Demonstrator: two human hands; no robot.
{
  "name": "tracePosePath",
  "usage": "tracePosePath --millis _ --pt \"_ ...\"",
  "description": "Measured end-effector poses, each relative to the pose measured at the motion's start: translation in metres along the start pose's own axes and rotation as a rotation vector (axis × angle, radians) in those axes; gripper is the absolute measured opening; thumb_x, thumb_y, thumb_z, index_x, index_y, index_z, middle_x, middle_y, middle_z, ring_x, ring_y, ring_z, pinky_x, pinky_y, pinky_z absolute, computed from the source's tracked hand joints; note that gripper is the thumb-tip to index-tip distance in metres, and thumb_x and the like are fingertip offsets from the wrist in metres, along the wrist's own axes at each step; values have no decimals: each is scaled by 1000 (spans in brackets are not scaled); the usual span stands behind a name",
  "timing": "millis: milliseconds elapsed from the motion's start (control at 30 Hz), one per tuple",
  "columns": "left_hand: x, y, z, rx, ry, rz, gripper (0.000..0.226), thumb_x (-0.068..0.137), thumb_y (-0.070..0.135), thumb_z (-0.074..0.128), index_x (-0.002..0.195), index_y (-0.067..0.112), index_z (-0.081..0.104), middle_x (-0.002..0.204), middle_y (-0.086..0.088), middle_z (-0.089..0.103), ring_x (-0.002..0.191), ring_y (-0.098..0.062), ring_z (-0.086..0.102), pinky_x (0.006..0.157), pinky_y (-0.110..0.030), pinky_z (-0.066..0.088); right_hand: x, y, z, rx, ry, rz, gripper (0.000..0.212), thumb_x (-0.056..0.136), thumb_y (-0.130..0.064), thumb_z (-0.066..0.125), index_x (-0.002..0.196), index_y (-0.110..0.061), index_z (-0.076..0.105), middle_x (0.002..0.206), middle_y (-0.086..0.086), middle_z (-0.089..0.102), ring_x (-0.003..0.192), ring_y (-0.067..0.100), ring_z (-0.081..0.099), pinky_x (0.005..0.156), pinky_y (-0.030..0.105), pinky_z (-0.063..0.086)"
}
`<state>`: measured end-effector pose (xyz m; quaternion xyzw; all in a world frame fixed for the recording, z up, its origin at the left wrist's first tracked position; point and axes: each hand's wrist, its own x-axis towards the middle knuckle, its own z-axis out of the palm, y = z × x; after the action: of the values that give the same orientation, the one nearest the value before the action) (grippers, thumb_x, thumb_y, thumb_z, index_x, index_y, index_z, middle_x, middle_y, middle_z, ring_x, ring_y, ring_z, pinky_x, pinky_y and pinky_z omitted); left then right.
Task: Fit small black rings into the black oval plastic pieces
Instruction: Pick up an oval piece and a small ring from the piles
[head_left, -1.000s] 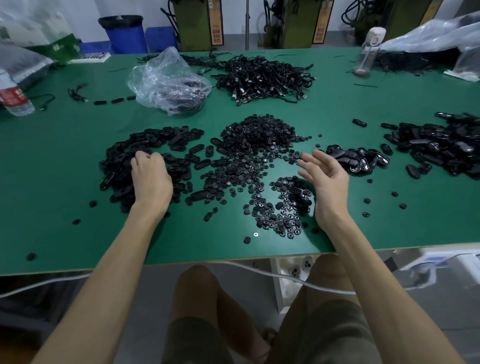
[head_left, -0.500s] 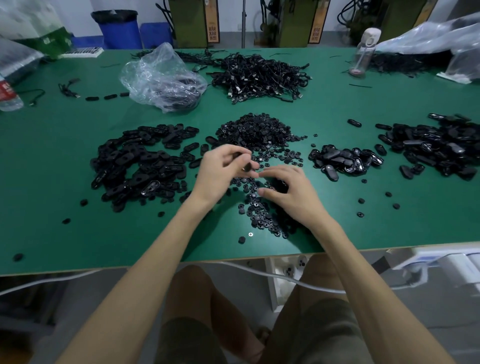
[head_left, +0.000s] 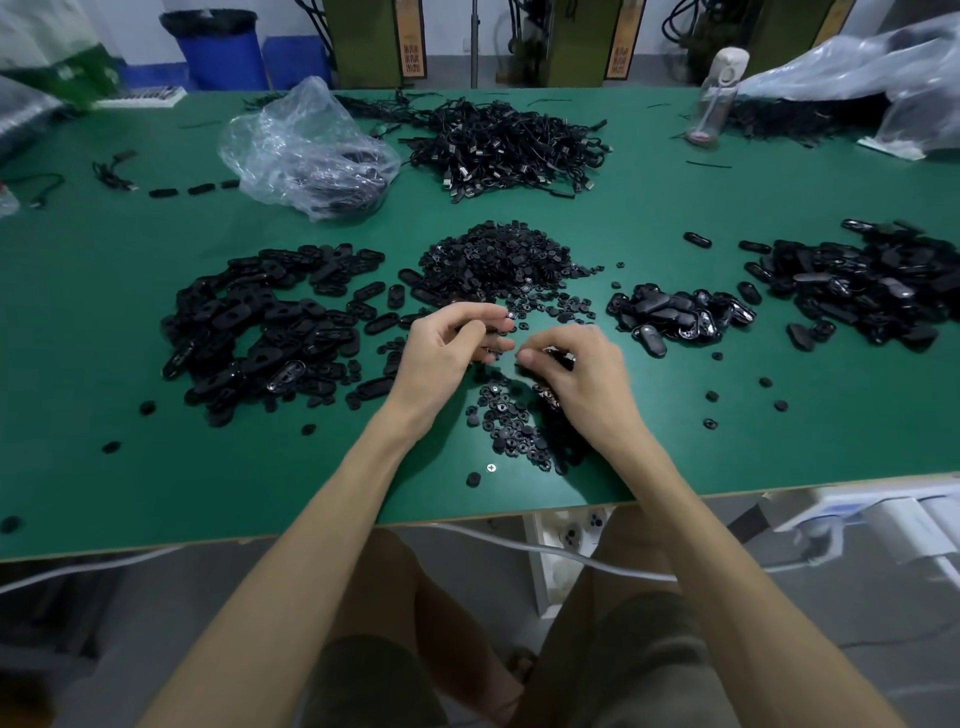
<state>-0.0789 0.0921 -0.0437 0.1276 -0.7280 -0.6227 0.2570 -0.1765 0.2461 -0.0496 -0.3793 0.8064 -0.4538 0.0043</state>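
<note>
I am seeing the black oval plastic pieces lying in a loose, matte heap toward the left edge of the green table. The small black rings are mounding at its middle and spilling toward the near edge. The left hand is curling round a small dark part, mostly hidden by the fingers. The right hand, just beside it, is bending over the scattered rings; I cannot tell whether it is gripping anything.

Small black rings heaped mid-table; black oval pieces piled left
</note>
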Motion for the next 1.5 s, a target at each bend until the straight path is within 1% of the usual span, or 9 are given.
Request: tracePosePath --millis 100,167,333,533,767,1067,1267,1400,1500 --pt "0 -2 1 46 -21 21 28 101 -12 51 123 -5 68 120 -13 74 111 -19 73 97 -36 59 -2 4 -8 309 166 113 8 96 -25 74 92 -19 77 77 -8 75 77 2 67 77 16 48" --pt "1 -3 2 61 -33 25 29 100 -14 54 124 -5 68 122 -15 73 116 -20 71 101 -38 57 -2 7 -11 431 224 163 10 97 -26 73 97 -17 77 78 -5 76 76 2 67 82 18 49" --pt "2 -7 5 62 -79 26 30 102 -12 52 128 -6 64 121 -18 72 112 -21 73 97 -37 59 -3 4 -8 616 136 180 6 99 -13 69 102 -9 73 84 4 80 86 13 76 73 22 56" --pt "2 -8 3 -15 -66 9 27 101 -5 58 127 -5 64 110 -15 76 100 -23 77 85 -30 62 -4 1 -9 659 65 167 9 97 -6 70 104 -3 73 88 5 81 88 13 78 73 15 54" --pt "1 -8 2 -56 -72 17 24 99 -1 65 123 -3 67 106 -16 78 96 -29 78 83 -35 63 -5 2 -10 666 51 134 11 97 -7 70 108 -4 72 89 6 81 86 13 77 74 17 53" --pt "2 -9 1 8 -53 37 25 94 6 74 119 6 73 100 -5 80 85 -23 79 74 -23 59 -5 2 -9 698 61 149 12 98 -3 68 109 0 68 90 8 81 85 16 76 77 20 55" --pt "1 -9 2 7 -58 31 26 92 5 76 118 7 74 102 -8 80 86 -24 78 75 -25 58 -3 7 -9 605 110 113 4 97 -13 72 100 -13 70 97 1 78 89 14 68 82 30 55" --pt "2 -10 3 50 -49 51 23 97 1 69 119 3 73 102 -6 80 89 -22 79 77 -26 60 -2 10 -10 565 135 128 4 93 -14 76 94 -18 74 86 -9 69 79 7 58 76 22 47" --pt "1 -10 4 41 -39 49 22 100 -2 63 120 0 72 105 -7 80 93 -22 79 80 -28 62 -2 8 -8 594 93 144 6 92 -11 78 94 -14 73 83 -3 71 77 10 62 70 19 49"
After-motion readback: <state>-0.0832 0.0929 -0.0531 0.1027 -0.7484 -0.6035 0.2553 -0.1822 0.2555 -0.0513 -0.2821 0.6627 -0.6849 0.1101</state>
